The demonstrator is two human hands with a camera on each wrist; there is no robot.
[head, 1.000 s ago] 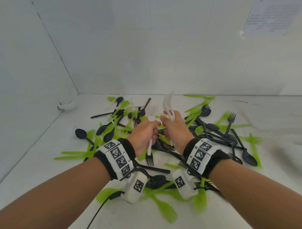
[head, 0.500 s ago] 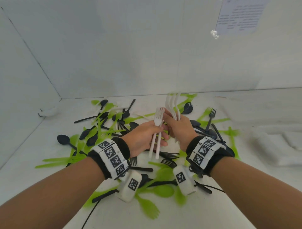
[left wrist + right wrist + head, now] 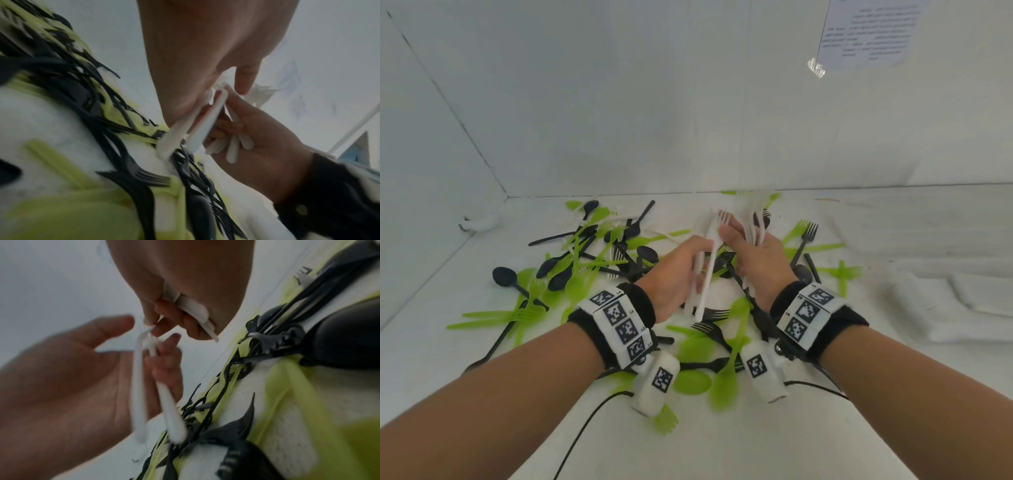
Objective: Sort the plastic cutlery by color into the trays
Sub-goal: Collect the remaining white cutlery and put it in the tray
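Head view, both hands point(image 3: 722, 260) apparently holding white forks point(image 3: 710, 260)

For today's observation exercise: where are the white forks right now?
In the head view, the white forks are at centre, held between the left hand and right hand, above the green and black cutlery pile.
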